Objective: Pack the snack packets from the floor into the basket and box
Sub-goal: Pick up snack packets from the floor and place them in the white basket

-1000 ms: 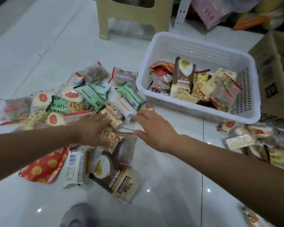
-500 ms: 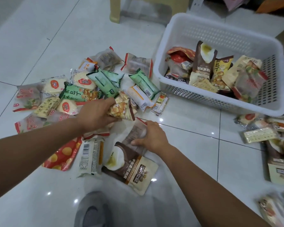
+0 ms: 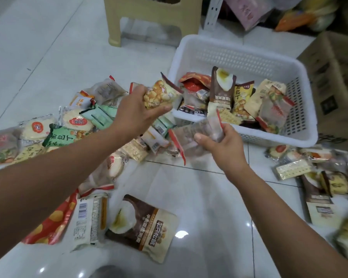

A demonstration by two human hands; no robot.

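Note:
My left hand (image 3: 136, 112) grips a yellow snack packet (image 3: 161, 94) printed with golden cubes, held in the air beside the near-left corner of the white basket (image 3: 247, 137). My right hand (image 3: 222, 145) holds a clear packet with red ends (image 3: 193, 134) just in front of the basket's near wall. The basket has several packets standing in it. A pile of snack packets (image 3: 72, 125) lies on the floor to the left. A cardboard box (image 3: 333, 81) stands to the right of the basket.
A brown and cream packet (image 3: 147, 225), a white packet (image 3: 89, 217) and a red packet (image 3: 50, 223) lie on the white tiles near me. More packets (image 3: 313, 171) are scattered at the right. A beige plastic stool (image 3: 149, 15) stands behind the pile.
Both hands have lifted off the floor with a packet each and moved up and right toward the basket. The view has shifted slightly.

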